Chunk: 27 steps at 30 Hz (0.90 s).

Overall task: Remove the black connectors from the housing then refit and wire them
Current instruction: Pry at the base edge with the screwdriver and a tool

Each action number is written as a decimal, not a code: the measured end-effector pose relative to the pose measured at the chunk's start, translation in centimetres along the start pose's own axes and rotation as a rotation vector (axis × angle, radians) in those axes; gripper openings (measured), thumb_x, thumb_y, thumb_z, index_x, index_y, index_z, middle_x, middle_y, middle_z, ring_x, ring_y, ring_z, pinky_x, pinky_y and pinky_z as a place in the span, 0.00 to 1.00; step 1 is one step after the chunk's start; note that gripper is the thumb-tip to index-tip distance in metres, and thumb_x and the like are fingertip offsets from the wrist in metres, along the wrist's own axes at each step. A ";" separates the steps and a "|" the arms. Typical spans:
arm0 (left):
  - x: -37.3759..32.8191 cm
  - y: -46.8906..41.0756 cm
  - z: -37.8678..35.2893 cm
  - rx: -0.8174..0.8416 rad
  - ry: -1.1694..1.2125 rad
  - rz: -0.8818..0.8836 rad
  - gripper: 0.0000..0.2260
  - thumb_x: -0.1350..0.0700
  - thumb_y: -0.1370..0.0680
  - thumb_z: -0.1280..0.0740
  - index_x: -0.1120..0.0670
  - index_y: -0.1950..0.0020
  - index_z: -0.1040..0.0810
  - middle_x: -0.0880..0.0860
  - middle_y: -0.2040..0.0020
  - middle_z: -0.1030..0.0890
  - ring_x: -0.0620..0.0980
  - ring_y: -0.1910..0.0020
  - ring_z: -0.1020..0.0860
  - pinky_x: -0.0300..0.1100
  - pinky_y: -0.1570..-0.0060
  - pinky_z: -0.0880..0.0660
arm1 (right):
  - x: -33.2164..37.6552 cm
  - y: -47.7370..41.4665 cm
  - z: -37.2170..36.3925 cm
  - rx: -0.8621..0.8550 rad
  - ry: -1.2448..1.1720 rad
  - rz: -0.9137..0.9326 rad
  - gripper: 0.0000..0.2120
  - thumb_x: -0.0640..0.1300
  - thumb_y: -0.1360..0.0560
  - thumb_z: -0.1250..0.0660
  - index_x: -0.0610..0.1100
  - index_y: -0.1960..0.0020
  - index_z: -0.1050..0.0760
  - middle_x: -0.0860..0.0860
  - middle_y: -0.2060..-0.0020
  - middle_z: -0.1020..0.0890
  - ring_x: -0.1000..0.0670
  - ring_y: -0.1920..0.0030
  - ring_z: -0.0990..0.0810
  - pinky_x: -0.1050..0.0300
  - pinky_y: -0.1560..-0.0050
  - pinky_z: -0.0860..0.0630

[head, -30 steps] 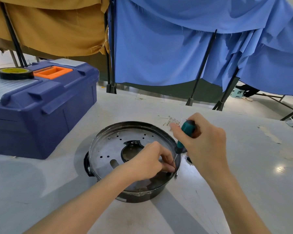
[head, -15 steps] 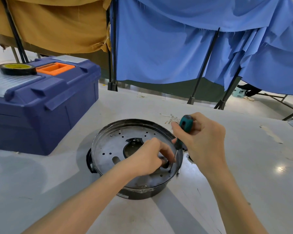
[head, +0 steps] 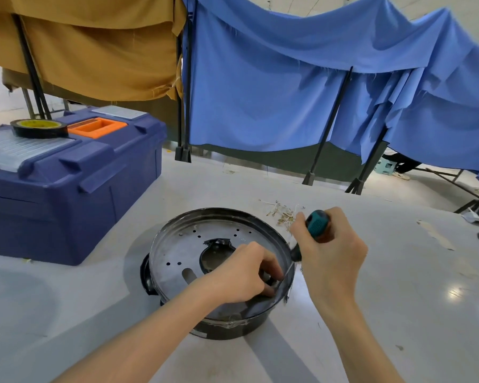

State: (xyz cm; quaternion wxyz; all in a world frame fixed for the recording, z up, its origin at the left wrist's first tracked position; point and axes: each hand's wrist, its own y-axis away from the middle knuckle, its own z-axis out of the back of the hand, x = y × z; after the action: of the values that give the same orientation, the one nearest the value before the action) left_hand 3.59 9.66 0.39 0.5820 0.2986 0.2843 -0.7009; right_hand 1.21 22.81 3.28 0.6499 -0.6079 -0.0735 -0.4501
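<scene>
Currently, the housing (head: 177,244) sits on the white table (head: 398,299) at the centre of the head view. It is a round black shell with a perforated metal plate set inside the rim, and the plate has a large irregular cut-out near its middle.

**Left hand.** The left hand (head: 241,275) reaches in over the plate from 7 o'clock and rests at the 4 o'clock sector of the housing. Its fingers are curled tight, thumb against fingertips, pinching a small black connector (head: 270,281) just inside the rim. Most of the connector is hidden by the fingers, so its seating cannot be told.

**Right hand.** The right hand (head: 329,252) stands just outside the rim at 3 o'clock. All its fingers are wrapped round the teal handle of a screwdriver (head: 317,223). The tool is tilted, handle up toward 1 o'clock, thin shaft running down toward 7 o'clock. The tip ends at the connector, beside the left fingertips; actual contact cannot be confirmed.

**Surroundings.**
- A pile of small loose metal terminals (head: 282,214) lies on the table at 1 o'clock of the housing, near the rim.
- A blue toolbox (head: 67,189) with an orange handle recess stands at 10 o'clock, well apart.
- A roll of black tape (head: 39,128) lies flat on the toolbox lid.
- A blue cloth (head: 260,92) and a tan cloth (head: 94,51) hang on black frames at 12 o'clock, beyond the table.
</scene>
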 end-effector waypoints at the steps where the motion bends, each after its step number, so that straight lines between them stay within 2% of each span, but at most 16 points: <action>1: 0.0 0.1 0.1 -0.001 0.007 -0.004 0.10 0.64 0.29 0.26 0.51 0.51 0.17 0.41 0.58 0.21 0.38 0.56 0.22 0.25 0.58 0.29 | -0.1 -0.4 0.5 -0.008 -0.052 -0.019 0.10 0.45 0.27 0.28 0.46 0.61 0.29 0.58 0.72 0.26 0.62 0.69 0.23 0.74 0.68 0.29; 4: 0.0 0.3 0.8 -0.022 0.019 0.007 0.12 0.68 0.28 0.30 0.52 0.52 0.16 0.41 0.58 0.22 0.28 0.63 0.25 0.20 0.67 0.33 | -0.7 -3.1 2.8 0.000 -0.201 -0.123 0.07 0.45 0.23 0.34 0.47 0.58 0.30 0.48 0.71 0.22 0.56 0.74 0.20 0.67 0.72 0.26; 6: 0.1 0.2 1.1 -0.043 0.010 -0.006 0.11 0.67 0.29 0.28 0.52 0.53 0.16 0.44 0.56 0.20 0.29 0.64 0.25 0.21 0.67 0.32 | -1.5 -4.8 4.0 0.099 -0.135 -0.168 0.06 0.43 0.22 0.36 0.47 0.57 0.31 0.46 0.71 0.22 0.54 0.77 0.22 0.69 0.74 0.29; 8: 0.2 0.0 1.1 -0.049 -0.031 -0.012 0.10 0.64 0.30 0.26 0.50 0.54 0.17 0.45 0.52 0.20 0.34 0.58 0.25 0.23 0.63 0.32 | -2.3 -5.2 4.1 0.290 -0.038 -0.252 0.04 0.43 0.23 0.35 0.44 0.56 0.28 0.45 0.71 0.23 0.53 0.79 0.26 0.67 0.78 0.32; 11: 0.4 0.0 0.9 -0.054 -0.076 -0.006 0.09 0.60 0.31 0.24 0.48 0.56 0.18 0.43 0.54 0.24 0.38 0.55 0.27 0.24 0.62 0.35 | -3.4 -3.1 2.8 0.637 0.051 -0.430 0.15 0.52 0.27 0.28 0.41 0.54 0.26 0.47 0.76 0.23 0.54 0.83 0.30 0.65 0.82 0.37; 12: 0.5 0.0 0.9 -0.054 -0.084 -0.007 0.08 0.59 0.31 0.24 0.48 0.56 0.18 0.41 0.55 0.25 0.37 0.55 0.27 0.23 0.63 0.35 | -3.6 -2.2 2.3 0.736 0.081 -0.473 0.17 0.54 0.29 0.27 0.43 0.53 0.27 0.47 0.75 0.22 0.54 0.83 0.29 0.67 0.83 0.38; 14: 0.6 0.0 1.0 -0.050 -0.087 -0.014 0.08 0.59 0.31 0.24 0.49 0.56 0.17 0.39 0.59 0.26 0.31 0.57 0.27 0.19 0.63 0.34 | -3.8 -0.8 1.4 0.853 0.105 -0.518 0.17 0.50 0.28 0.27 0.45 0.47 0.31 0.44 0.66 0.19 0.53 0.82 0.27 0.67 0.83 0.38; 16: 0.6 0.1 1.2 -0.048 -0.093 -0.017 0.07 0.59 0.30 0.24 0.48 0.56 0.17 0.38 0.60 0.27 0.27 0.58 0.28 0.16 0.62 0.36 | -4.1 -0.4 0.8 0.871 0.096 -0.546 0.14 0.41 0.27 0.31 0.46 0.43 0.31 0.42 0.61 0.20 0.49 0.80 0.24 0.65 0.82 0.38; 17: 0.6 0.1 1.2 -0.046 -0.098 -0.012 0.08 0.59 0.30 0.24 0.47 0.57 0.18 0.37 0.60 0.27 0.29 0.59 0.28 0.17 0.62 0.36 | -4.1 -0.4 0.5 0.865 0.090 -0.543 0.12 0.38 0.27 0.32 0.45 0.45 0.29 0.43 0.65 0.20 0.48 0.79 0.23 0.65 0.82 0.38; 19: 0.6 0.1 1.5 -0.043 -0.103 0.001 0.09 0.58 0.31 0.23 0.45 0.58 0.18 0.37 0.60 0.27 0.32 0.59 0.29 0.20 0.64 0.35 | -4.0 -0.6 0.3 0.845 0.080 -0.516 0.05 0.33 0.29 0.35 0.41 0.55 0.26 0.45 0.76 0.22 0.47 0.78 0.22 0.64 0.82 0.40; 22: 0.6 0.0 1.8 -0.042 -0.102 0.008 0.08 0.58 0.30 0.24 0.46 0.57 0.17 0.38 0.58 0.27 0.34 0.58 0.29 0.25 0.64 0.37 | -3.7 -0.9 0.2 0.820 0.047 -0.505 0.06 0.31 0.31 0.37 0.40 0.65 0.28 0.45 0.82 0.24 0.48 0.80 0.25 0.65 0.81 0.40; 27: 0.6 -0.1 1.6 -0.023 -0.071 -0.017 0.06 0.58 0.30 0.24 0.47 0.58 0.16 0.39 0.58 0.24 0.32 0.56 0.28 0.24 0.62 0.37 | -4.4 -0.6 0.0 0.803 0.014 -0.499 0.04 0.32 0.32 0.38 0.38 0.63 0.27 0.44 0.81 0.24 0.48 0.80 0.26 0.64 0.81 0.40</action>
State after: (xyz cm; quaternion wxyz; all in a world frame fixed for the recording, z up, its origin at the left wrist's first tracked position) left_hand 3.30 8.08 1.02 0.5892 0.2644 0.2739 -0.7127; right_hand -1.73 25.02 0.86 0.7062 -0.2691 -0.3810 -0.5326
